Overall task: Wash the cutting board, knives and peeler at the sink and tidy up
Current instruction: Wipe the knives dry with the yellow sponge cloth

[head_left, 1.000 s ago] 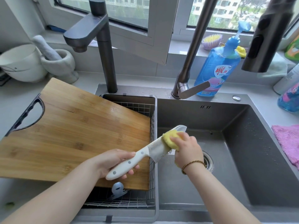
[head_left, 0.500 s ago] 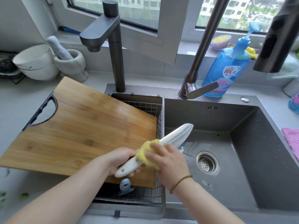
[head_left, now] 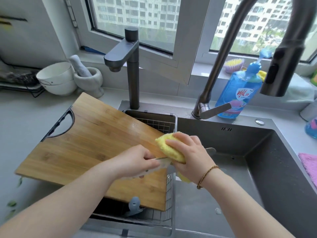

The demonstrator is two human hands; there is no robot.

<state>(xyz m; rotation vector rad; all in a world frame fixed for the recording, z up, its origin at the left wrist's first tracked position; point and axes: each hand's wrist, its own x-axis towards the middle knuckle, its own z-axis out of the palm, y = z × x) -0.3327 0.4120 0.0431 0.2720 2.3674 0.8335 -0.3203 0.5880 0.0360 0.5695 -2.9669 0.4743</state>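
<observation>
In the centre of the frame we see the left hand (head_left: 137,162) with its grip clenched round the handle of the knife (head_left: 162,164). The blade runs to the right, and its tip shows past the right hand (head_left: 192,158). That hand's grip is closed on a yellow sponge (head_left: 169,149), folded over the blade just beside the handle. Both hands hover over the divide between the wire basket (head_left: 154,122) and the open basin of the sink (head_left: 274,169).

The cutting board (head_left: 85,143) lies flat at centre left. Its handle end is on the grey tabletop (head_left: 20,131), and its right part lies across the basket. A pale blue utensil (head_left: 134,205) pokes out from under the board's lower edge, inside the basket; we cannot tell what it is.

At the back stand a short tap (head_left: 132,66) and a tall curved faucet (head_left: 223,66), with a blue soap bottle (head_left: 238,95) to its right. In the upper left sit white bowls (head_left: 56,78) and a stone mortar (head_left: 89,79); a pink cloth (head_left: 308,165) lies at the right edge.
</observation>
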